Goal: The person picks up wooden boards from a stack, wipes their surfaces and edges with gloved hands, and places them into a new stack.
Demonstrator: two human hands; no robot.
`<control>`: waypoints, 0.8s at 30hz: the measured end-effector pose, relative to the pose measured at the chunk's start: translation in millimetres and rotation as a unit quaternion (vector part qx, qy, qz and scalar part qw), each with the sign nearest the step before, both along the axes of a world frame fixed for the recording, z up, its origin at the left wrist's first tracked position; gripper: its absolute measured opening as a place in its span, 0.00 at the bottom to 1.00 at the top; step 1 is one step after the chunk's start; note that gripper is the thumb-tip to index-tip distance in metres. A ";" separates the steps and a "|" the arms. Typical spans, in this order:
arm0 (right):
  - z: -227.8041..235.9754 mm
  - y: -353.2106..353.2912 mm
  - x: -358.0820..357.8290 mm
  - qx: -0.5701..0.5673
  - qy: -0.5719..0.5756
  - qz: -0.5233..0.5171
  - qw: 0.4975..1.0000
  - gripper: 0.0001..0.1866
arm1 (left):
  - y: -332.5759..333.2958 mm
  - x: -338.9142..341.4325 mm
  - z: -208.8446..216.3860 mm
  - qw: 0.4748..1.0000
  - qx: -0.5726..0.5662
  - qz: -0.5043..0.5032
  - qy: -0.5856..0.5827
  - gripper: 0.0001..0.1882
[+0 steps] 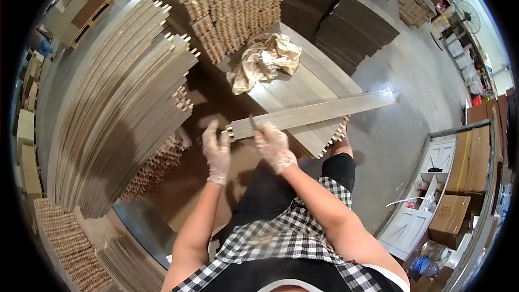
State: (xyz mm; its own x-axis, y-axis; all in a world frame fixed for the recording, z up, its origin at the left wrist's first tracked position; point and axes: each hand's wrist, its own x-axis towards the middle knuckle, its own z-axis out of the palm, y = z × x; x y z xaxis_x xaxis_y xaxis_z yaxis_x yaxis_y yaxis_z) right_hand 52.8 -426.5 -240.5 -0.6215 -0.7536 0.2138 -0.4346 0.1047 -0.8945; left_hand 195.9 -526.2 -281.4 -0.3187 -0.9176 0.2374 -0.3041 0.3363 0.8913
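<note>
A long greyish wooden plank (308, 112) lies slantwise across a stack of similar planks (311, 89), with short pale dowels (230, 133) sticking out of its left end. My left hand (217, 154), in a clear thin glove, is beside that end, fingers spread and apparently holding nothing. Gloved likewise, my right hand (274, 148) is closed around a thin dark stick-like tool (252, 123) at the plank's near edge. The tool's exact kind is too small to make out. A crumpled beige cloth or wrapping (266, 60) rests on the stack beyond the plank.
A tall fanned stack of planks (121, 103) with dowelled ends stands at my left. Another dowelled stack (238, 11) rises ahead. To the right are a framed bin of white panels (416, 221), cardboard boxes (450, 219) and a plastic bottle (424, 266). Dark boards (354, 30) are piled farther off.
</note>
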 end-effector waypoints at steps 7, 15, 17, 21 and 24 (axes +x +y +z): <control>15.5 107.4 -50.9 0.091 -0.036 -0.131 0.987 0.11 | 14.2 -133.8 46.9 0.842 -0.235 -0.336 -0.349 0.42; -5.9 158.1 -61.9 0.053 -0.168 -0.200 0.964 0.08 | -15.9 -114.1 49.9 0.858 -0.240 -0.303 -0.338 0.40; -12.4 148.0 -64.1 0.054 -0.106 -0.189 0.975 0.08 | -41.4 -112.8 52.0 0.862 -0.296 -0.261 -0.319 0.39; -16.6 135.2 -69.6 0.062 -0.168 -0.166 0.970 0.08 | -92.0 -137.0 57.3 0.849 -0.326 -0.234 -0.344 0.37; -33.5 133.6 -89.7 0.036 -0.087 -0.166 0.982 0.07 | -92.3 -136.4 51.8 0.864 -0.365 -0.197 -0.285 0.35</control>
State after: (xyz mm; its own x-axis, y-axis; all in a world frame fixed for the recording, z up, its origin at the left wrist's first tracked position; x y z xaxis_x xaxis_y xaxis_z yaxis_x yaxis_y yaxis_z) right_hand -36.9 -292.9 -274.0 -0.8580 -0.5123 0.0361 -0.2069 0.2805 -0.9373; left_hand 59.5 -618.5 -229.6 -0.8287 -0.3825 0.4086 -0.3569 0.9235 0.1407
